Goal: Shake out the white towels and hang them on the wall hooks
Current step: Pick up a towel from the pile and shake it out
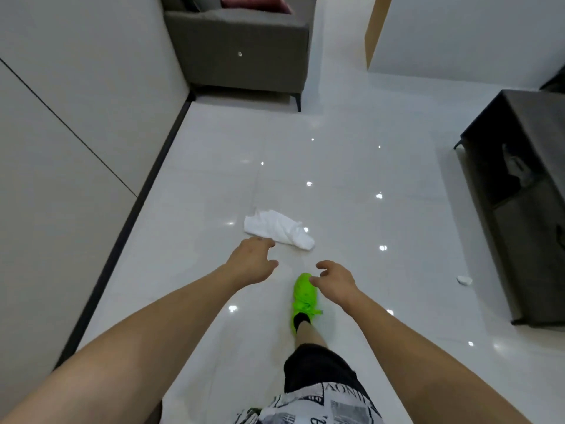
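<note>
A crumpled white towel [279,229] lies on the glossy white floor in the middle of the head view. My left hand [252,260] reaches down just short of its near left edge, fingers loosely curled and holding nothing. Lower and to the right of the towel, my right hand [334,281] also reaches forward, empty with loosely curled fingers, above my green shoe [302,298]. No wall hooks are in view.
A pale wall [61,148] with a dark baseboard runs along the left. A grey sofa [241,53] stands at the back. A dark low cabinet [526,194] lines the right side, with a small white scrap [464,280] on the floor beside it.
</note>
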